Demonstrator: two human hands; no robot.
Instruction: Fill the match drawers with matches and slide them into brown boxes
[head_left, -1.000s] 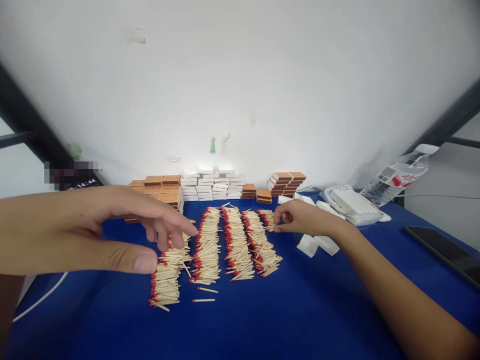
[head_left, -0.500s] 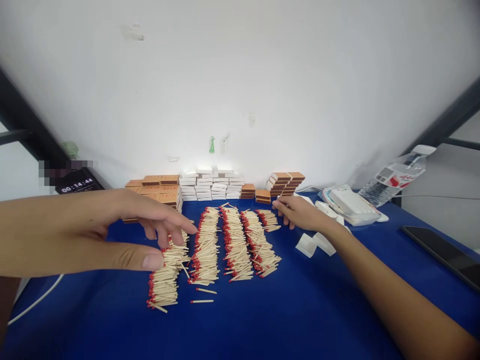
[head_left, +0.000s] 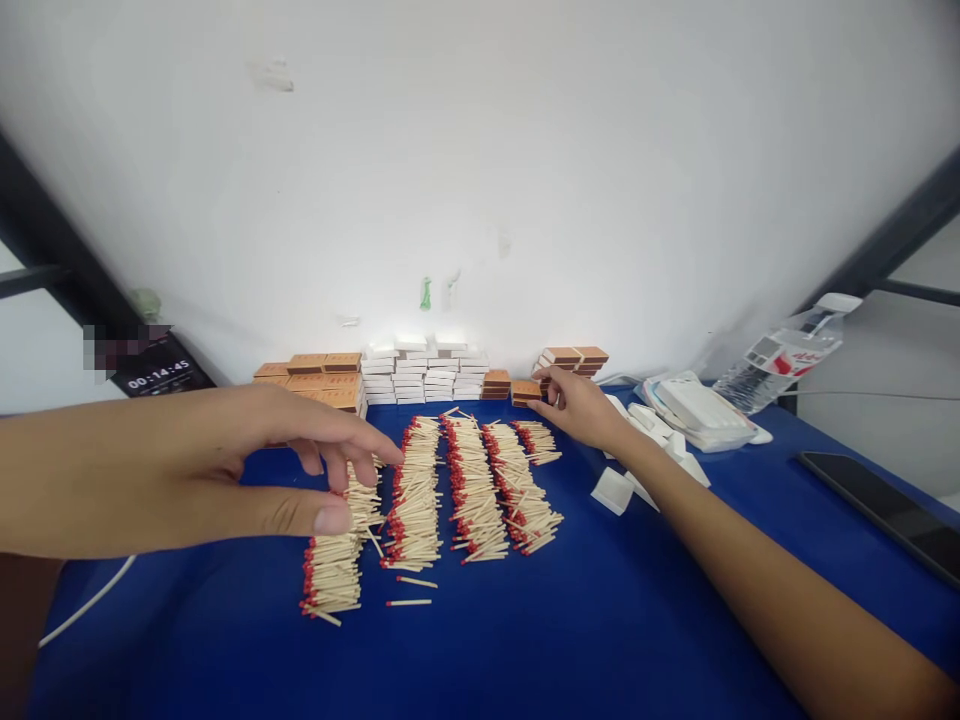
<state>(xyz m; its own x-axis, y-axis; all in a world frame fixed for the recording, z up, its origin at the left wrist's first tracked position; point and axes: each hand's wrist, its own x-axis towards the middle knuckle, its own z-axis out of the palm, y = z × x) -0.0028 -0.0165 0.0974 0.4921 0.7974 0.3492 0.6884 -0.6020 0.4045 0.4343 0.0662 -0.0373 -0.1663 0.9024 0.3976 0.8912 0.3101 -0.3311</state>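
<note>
1. The right hand (head_left: 585,408), right of the frame's centre, has thumb and forefinger bent towards each other beside the low orange matchboxes (head_left: 523,390); whether it grips one or merely touches it, I cannot tell.
2. The left hand (head_left: 251,465) reaches in from the left edge, palm down, fingers loosely spread, thumb apart, grasping nothing. It covers part of the leftmost match row (head_left: 331,580); contact there is unclear.
3. The matches lie in the middle of the frame, red heads mostly to the left: beyond the leftmost row come a second row (head_left: 415,500), a third row (head_left: 476,495), a fourth row (head_left: 521,490) and a short pile (head_left: 537,442) near the right hand.
4. Two loose matches (head_left: 409,603) lie below the second row.
5. Behind the rows, left to right, stand an orange stack (head_left: 324,380), white boxes (head_left: 424,380) and, partly behind the right hand, another orange stack (head_left: 574,356).
6. White trays (head_left: 613,491) lie around the right forearm.
7. Farther right: a white pack (head_left: 697,410), a tilted clear bottle (head_left: 787,355) and a black phone (head_left: 889,510).
8. At left, above the left hand, a dark screen (head_left: 157,368) reads 00:14:45.
</note>
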